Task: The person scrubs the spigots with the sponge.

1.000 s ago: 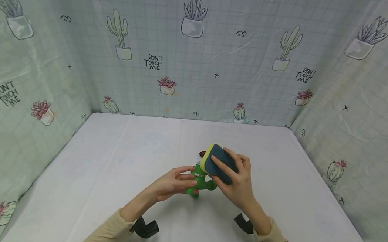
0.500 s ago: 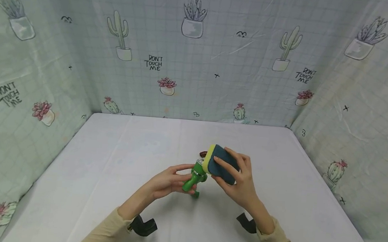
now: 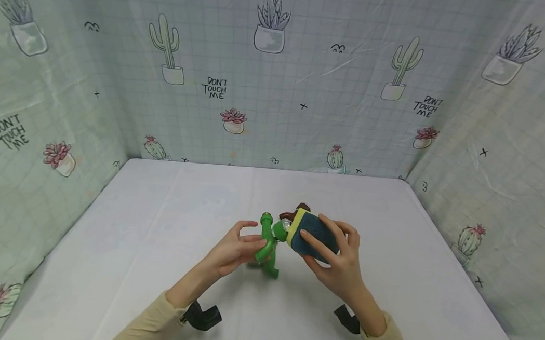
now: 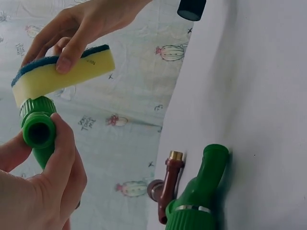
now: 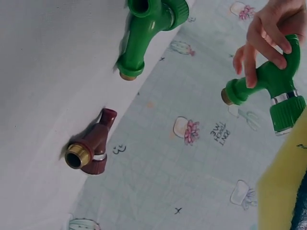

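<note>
head view: the left hand (image 3: 236,249) holds a green tap (image 5: 278,79) up off the white table (image 3: 195,201), while the right hand (image 3: 342,260) grips a sponge (image 3: 315,234), yellow side against the ribbed knob (image 5: 288,113). looks like wiping, so steady that tap, press lightly, and roll every ridge across the sponge! 1 other green tap (image 5: 138,40) and 1 brown tap (image 5: 98,139) lie on the table.

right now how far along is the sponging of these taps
Done: one green tap is raised in the left hand, with the sponge in the right hand. In hand: the sponge's yellow layer is at the tap's ribbed knob, apparently for wiping. Probably left: the second green tap and brown tap, both untouched on the table; whether either was already wiped, I can't tell.
</note>
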`<state>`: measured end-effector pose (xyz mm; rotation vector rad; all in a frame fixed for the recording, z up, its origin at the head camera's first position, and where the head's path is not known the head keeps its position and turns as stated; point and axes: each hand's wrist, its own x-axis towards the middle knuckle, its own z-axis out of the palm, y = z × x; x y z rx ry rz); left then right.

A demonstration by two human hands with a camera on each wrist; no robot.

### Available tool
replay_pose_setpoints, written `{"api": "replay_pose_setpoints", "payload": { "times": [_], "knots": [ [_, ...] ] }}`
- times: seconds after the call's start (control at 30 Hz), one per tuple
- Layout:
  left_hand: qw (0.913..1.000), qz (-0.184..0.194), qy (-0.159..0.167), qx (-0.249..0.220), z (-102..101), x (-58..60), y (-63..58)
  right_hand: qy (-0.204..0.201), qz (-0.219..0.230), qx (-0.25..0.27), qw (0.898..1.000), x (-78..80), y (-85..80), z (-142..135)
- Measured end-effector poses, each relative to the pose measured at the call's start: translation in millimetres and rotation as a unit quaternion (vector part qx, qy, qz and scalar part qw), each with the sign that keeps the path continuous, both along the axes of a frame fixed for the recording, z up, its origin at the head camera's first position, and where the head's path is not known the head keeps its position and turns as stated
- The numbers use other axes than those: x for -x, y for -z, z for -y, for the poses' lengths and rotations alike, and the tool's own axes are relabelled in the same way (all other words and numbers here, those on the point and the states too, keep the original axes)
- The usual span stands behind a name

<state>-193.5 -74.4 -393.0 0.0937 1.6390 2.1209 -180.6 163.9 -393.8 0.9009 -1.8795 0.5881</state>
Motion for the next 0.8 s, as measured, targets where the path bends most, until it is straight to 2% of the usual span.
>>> {"api": "replay_pose_setpoints", "payload": {
  "times": [0.07, 0.2, 0.27, 0.37, 0.47, 0.6, 0.7, 0.8],
  "knots": [
    [1.0000, 0.003, -0.007, 0.005, -1, -1.3, -1.0, 0.002, -0.022, 0.002, 1.000, 0.2, -0.3, 1],
    [0.9999, -0.012, 0.003, 0.010, -3, -3.3, -2.0, 0.007, -0.060, -0.004, 0.998, 0.4, -2.2, 5],
    [0.9996, -0.022, 0.003, 0.017, -4, -4.1, -2.4, 0.013, -0.069, -0.014, 0.997, -0.3, -3.4, 8],
    [0.9982, -0.042, -0.015, 0.040, -5, -5.4, -2.5, 0.025, -0.064, -0.031, 0.997, -2.4, -4.9, 11],
    [0.9945, -0.069, -0.024, 0.075, -6, -7.1, -3.2, 0.037, -0.036, -0.051, 0.997, -4.5, -5.5, 14],
    [0.9864, -0.119, -0.012, 0.113, -7, -8.1, -2.4, 0.053, 0.029, -0.071, 0.996, -7.4, -7.1, 15],
    [0.9822, -0.146, -0.009, 0.117, -7, -7.9, -1.3, 0.063, 0.076, -0.073, 0.992, -8.7, -9.1, 15],
    [0.9808, -0.158, -0.006, 0.113, -7, -8.2, -1.2, 0.069, 0.101, -0.070, 0.990, -8.9, -11.0, 14]
  ]
}}
